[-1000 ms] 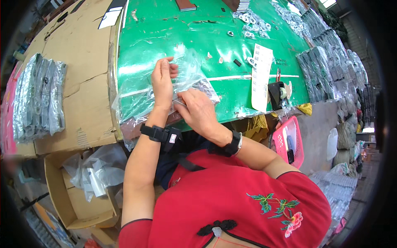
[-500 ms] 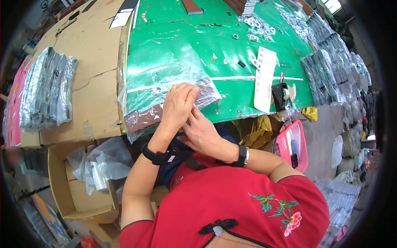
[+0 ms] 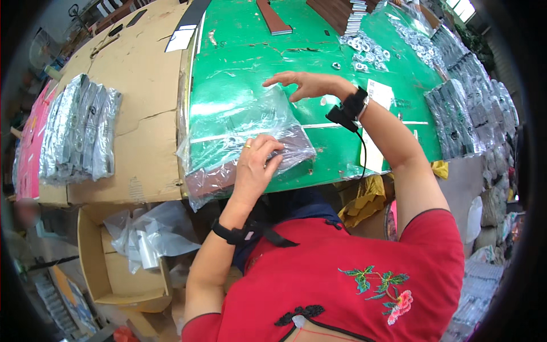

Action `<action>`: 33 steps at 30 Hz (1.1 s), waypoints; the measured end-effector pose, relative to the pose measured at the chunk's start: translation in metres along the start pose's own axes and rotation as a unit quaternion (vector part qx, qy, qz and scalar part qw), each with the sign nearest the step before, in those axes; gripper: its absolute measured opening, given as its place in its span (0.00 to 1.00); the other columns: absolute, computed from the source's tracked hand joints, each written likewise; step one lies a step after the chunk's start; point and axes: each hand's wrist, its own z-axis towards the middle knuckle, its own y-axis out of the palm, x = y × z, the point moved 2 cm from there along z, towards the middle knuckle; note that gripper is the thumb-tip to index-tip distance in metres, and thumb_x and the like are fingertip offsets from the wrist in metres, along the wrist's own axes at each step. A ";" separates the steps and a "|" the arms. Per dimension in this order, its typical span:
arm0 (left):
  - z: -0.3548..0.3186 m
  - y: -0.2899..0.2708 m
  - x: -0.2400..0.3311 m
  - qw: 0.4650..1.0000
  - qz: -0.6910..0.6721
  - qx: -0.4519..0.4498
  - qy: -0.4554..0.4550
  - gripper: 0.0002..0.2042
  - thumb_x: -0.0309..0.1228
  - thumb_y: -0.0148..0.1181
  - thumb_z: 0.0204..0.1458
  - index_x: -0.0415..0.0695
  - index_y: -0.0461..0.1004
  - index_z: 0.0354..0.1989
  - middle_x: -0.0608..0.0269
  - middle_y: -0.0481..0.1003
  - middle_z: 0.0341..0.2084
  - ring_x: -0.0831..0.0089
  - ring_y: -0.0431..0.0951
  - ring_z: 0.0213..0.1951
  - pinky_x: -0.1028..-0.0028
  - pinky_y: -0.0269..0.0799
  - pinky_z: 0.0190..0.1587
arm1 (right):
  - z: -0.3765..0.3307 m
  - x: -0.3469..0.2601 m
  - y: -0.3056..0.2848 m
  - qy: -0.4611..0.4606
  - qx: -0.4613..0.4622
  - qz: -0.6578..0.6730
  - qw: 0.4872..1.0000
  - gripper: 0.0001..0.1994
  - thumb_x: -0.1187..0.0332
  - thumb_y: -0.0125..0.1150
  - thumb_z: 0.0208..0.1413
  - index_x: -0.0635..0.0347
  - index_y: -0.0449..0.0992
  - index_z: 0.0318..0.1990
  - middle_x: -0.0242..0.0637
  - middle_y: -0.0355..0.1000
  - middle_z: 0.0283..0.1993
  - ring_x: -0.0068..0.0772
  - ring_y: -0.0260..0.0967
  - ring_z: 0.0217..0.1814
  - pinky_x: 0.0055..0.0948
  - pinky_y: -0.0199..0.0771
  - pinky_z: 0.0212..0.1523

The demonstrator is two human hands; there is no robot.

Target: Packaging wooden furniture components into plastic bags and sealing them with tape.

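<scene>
A clear plastic bag [image 3: 239,117] lies at the near edge of the green tabletop [image 3: 239,57], with a brown board [image 3: 213,179] inside its near side. My left hand [image 3: 257,165] rests on the board, its bent fingers closed on the plastic. Above the bag's far end, my right hand [image 3: 310,85] is raised with fingers spread and nothing in them. The loose part of the bag spreads away from me, wrinkled and shiny.
Wrapped silver bundles [image 3: 80,131] stand on cardboard [image 3: 148,108] at left; more [image 3: 450,119] pile up at right. Metal rings in clear bags [image 3: 367,51] and brown boards [image 3: 336,14] lie at the back. Below the table sits an open carton [image 3: 91,251].
My right hand has left my left hand and the bag, moving up and to the right over the table. My left hand stays on the bagged board.
</scene>
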 end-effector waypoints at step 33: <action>-0.010 -0.005 0.003 0.974 0.212 -0.054 -0.061 0.29 0.44 0.65 0.54 0.51 0.72 0.65 0.64 0.70 0.62 0.59 0.68 0.60 0.58 0.61 0.58 | 0.020 0.021 0.028 0.109 0.246 -0.067 0.961 0.33 0.49 0.75 0.50 0.62 0.75 0.57 0.45 0.79 0.51 0.40 0.79 0.49 0.38 0.80 0.49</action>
